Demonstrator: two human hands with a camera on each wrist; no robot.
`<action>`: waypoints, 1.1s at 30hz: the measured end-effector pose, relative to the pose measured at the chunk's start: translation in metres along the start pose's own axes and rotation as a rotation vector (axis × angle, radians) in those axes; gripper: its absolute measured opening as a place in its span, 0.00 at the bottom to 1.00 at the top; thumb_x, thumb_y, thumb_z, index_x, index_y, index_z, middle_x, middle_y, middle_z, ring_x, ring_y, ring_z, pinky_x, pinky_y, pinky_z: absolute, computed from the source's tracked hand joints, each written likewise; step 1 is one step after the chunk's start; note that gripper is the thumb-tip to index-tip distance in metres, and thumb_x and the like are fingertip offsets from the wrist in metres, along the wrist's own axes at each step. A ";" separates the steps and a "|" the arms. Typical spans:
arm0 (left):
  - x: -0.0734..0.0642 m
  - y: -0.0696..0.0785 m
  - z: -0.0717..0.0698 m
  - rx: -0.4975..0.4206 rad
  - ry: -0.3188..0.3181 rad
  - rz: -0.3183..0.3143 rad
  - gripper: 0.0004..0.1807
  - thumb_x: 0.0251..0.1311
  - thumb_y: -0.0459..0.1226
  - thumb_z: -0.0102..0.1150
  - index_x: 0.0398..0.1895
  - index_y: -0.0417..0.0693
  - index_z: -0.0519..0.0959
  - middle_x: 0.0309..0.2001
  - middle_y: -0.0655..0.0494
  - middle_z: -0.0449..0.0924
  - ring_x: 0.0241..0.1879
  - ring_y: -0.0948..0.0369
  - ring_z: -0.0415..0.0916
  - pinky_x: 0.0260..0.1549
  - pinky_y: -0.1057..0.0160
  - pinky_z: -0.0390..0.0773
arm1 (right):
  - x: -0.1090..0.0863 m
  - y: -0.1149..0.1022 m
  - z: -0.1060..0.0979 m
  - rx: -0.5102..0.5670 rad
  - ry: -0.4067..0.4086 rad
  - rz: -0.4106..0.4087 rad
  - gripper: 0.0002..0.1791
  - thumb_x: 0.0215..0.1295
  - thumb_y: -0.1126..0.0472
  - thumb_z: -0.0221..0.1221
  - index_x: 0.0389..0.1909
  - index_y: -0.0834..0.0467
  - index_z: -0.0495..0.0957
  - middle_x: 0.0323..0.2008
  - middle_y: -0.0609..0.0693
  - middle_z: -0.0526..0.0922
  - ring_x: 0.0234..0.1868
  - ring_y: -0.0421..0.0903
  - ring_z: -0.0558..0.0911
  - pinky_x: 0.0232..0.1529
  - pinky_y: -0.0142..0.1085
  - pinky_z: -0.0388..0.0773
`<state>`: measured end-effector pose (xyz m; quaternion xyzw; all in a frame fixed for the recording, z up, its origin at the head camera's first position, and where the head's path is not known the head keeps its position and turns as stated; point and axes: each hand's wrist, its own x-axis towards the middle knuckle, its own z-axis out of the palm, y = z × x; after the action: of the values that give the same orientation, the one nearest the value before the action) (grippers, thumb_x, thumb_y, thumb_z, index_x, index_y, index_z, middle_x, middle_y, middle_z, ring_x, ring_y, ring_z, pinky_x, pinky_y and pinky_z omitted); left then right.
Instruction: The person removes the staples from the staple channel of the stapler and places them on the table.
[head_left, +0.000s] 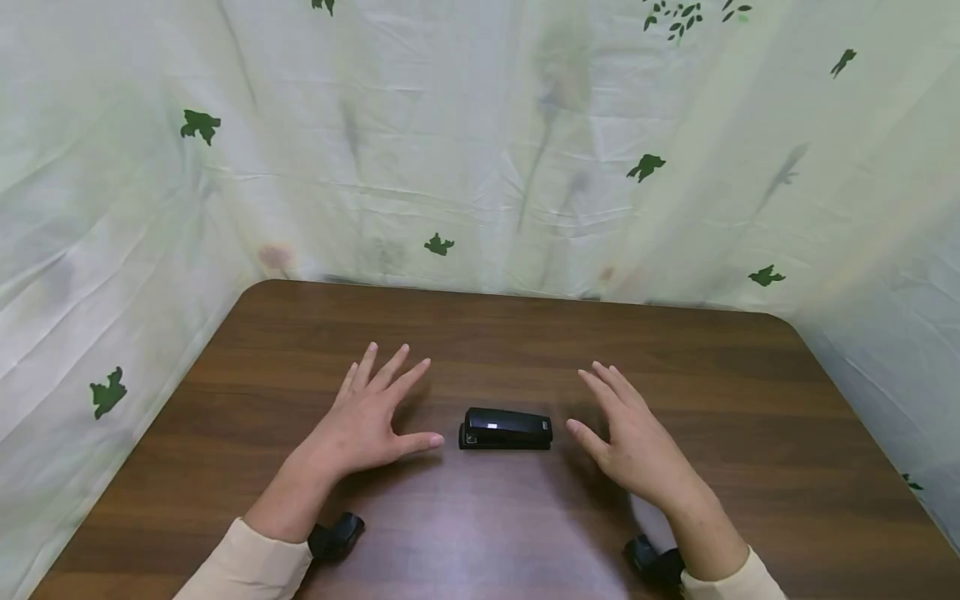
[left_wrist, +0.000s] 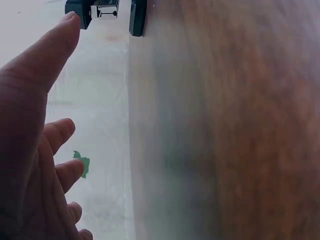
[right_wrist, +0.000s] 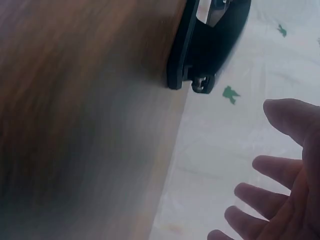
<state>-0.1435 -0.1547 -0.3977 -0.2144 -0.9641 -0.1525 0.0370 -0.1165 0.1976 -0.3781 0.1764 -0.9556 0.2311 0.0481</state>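
A black stapler (head_left: 505, 429) lies on its base in the middle of the brown wooden table (head_left: 480, 333). My left hand (head_left: 372, 414) hovers open just left of it, fingers spread, thumb tip close to the stapler's left end. My right hand (head_left: 628, 433) hovers open just right of it, thumb near its right end. Neither hand touches it. The left wrist view shows my left hand (left_wrist: 35, 130) and the stapler (left_wrist: 107, 12) at the top edge. The right wrist view shows the stapler's end (right_wrist: 207, 47) and my right hand (right_wrist: 280, 190) with its fingers spread.
A pale cloth with green leaf prints (head_left: 480, 142) hangs round the table on the left, back and right. Black wrist camera mounts (head_left: 336, 536) sit under both forearms. Bare tabletop lies on all sides of the stapler.
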 end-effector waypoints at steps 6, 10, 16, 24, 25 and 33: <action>-0.001 0.005 0.004 -0.118 -0.051 -0.016 0.51 0.41 0.73 0.50 0.70 0.74 0.47 0.72 0.62 0.37 0.69 0.50 0.22 0.63 0.38 0.40 | 0.000 -0.008 0.005 0.043 -0.029 -0.002 0.36 0.61 0.42 0.55 0.68 0.45 0.55 0.70 0.41 0.49 0.70 0.45 0.44 0.63 0.52 0.57; 0.000 0.007 0.006 -0.192 -0.066 -0.015 0.49 0.42 0.72 0.51 0.70 0.76 0.46 0.72 0.65 0.36 0.69 0.52 0.23 0.61 0.35 0.44 | 0.001 -0.013 0.009 0.083 -0.040 -0.007 0.35 0.61 0.41 0.55 0.68 0.42 0.55 0.69 0.40 0.50 0.70 0.44 0.47 0.62 0.51 0.59; 0.002 0.009 0.010 -0.246 -0.084 0.004 0.49 0.43 0.71 0.51 0.69 0.77 0.46 0.72 0.66 0.37 0.70 0.52 0.25 0.60 0.35 0.48 | 0.002 -0.017 0.011 0.136 -0.075 -0.016 0.34 0.62 0.39 0.52 0.68 0.39 0.54 0.69 0.39 0.51 0.68 0.43 0.53 0.61 0.50 0.61; 0.004 0.012 0.014 -0.389 -0.118 0.044 0.46 0.45 0.68 0.54 0.68 0.80 0.46 0.72 0.64 0.39 0.70 0.51 0.30 0.58 0.34 0.52 | 0.004 -0.021 0.015 0.154 -0.066 -0.052 0.33 0.63 0.41 0.53 0.67 0.39 0.54 0.67 0.37 0.54 0.66 0.41 0.57 0.60 0.48 0.63; 0.004 0.013 0.015 -0.406 -0.120 0.052 0.45 0.46 0.68 0.54 0.68 0.80 0.47 0.72 0.63 0.40 0.70 0.51 0.31 0.58 0.34 0.51 | 0.004 -0.021 0.015 0.156 -0.063 -0.059 0.33 0.63 0.41 0.53 0.67 0.40 0.55 0.67 0.38 0.55 0.66 0.42 0.58 0.60 0.48 0.63; 0.003 0.018 0.024 -0.467 -0.122 0.112 0.44 0.48 0.66 0.55 0.69 0.72 0.52 0.71 0.59 0.49 0.70 0.52 0.39 0.60 0.40 0.54 | 0.005 -0.024 0.021 0.167 -0.061 -0.075 0.33 0.62 0.40 0.53 0.67 0.39 0.56 0.66 0.39 0.59 0.64 0.40 0.60 0.61 0.45 0.63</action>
<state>-0.1388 -0.1304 -0.4147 -0.2790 -0.8898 -0.3555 -0.0634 -0.1126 0.1665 -0.3856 0.2227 -0.9267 0.3026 0.0126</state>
